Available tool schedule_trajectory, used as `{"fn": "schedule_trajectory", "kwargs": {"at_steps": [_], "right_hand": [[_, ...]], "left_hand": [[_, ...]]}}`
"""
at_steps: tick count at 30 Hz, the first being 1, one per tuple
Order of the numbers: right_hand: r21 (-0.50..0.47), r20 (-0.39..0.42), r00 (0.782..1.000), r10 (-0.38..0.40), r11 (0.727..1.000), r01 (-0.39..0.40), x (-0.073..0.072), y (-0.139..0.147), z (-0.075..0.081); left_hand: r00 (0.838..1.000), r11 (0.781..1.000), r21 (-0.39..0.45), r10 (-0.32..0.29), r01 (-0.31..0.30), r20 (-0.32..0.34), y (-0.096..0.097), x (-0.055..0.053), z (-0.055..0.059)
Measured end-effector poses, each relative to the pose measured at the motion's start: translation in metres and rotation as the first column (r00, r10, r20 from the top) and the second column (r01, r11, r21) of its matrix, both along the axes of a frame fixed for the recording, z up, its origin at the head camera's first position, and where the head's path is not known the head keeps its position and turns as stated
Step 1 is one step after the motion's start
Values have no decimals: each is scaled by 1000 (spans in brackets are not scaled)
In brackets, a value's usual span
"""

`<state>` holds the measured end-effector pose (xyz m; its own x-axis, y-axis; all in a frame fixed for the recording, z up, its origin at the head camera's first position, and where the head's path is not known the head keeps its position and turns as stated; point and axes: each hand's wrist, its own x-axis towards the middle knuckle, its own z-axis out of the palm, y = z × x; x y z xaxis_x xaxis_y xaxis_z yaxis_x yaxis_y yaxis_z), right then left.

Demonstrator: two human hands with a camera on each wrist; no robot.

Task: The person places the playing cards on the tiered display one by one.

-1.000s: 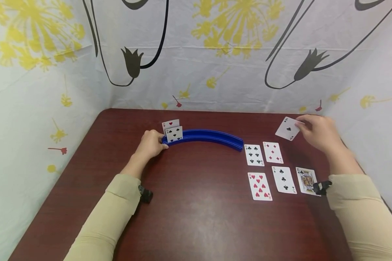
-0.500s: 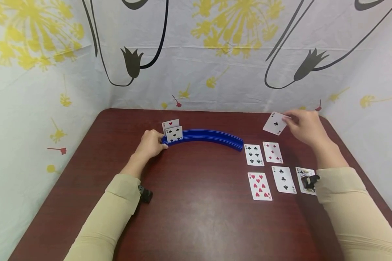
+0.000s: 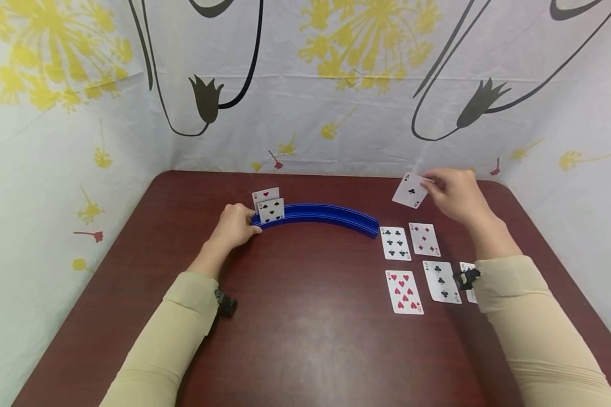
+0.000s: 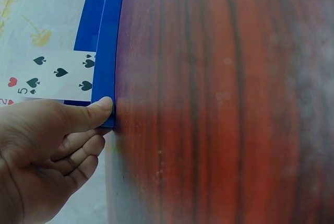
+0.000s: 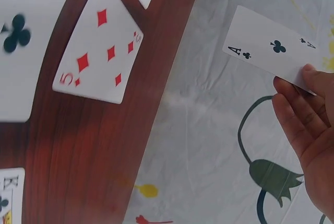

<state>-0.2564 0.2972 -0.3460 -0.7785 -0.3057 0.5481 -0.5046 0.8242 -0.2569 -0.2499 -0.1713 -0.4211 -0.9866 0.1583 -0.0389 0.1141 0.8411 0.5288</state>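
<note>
My left hand (image 3: 234, 225) pinches the left end of a curved blue card holder (image 3: 331, 213) lying on the table. Two cards stand upright in its groove near that hand: the five of spades (image 3: 271, 210) in front and the two of hearts (image 3: 265, 194) behind, partly covered. In the left wrist view the thumb presses the front wall of the holder, beside the five of spades (image 4: 60, 75). My right hand (image 3: 458, 195) pinches the ace of clubs (image 3: 409, 190) by one corner between thumb and fingers, face showing, above the far right of the table.
Right of the holder several cards lie face up: six of clubs (image 3: 395, 243), five of diamonds (image 3: 424, 239), eight of hearts (image 3: 404, 291), three of clubs (image 3: 440, 281) and a king of clubs (image 5: 9, 198), partly hidden under the right wrist. A patterned cloth (image 3: 305, 130) hangs along the table's far edge.
My right hand has moved left with the ace of clubs, from the far right toward the holder, its wrist passing over the king. The left hand and holder stay in place.
</note>
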Motion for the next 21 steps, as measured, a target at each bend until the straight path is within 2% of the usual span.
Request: {"fn": "schedule_trajectory", "kwargs": {"at_steps": [9,21], "right_hand": [[12,-7,1000,29,1000,-29,-5,-15,5],[7,1,998,63,998,-63,-9,-30,4]], "left_hand": [[1000,1000,1,25,-25,2,1,-1,0],[999,999,16,38,-38,-7,2,1,-2]]}}
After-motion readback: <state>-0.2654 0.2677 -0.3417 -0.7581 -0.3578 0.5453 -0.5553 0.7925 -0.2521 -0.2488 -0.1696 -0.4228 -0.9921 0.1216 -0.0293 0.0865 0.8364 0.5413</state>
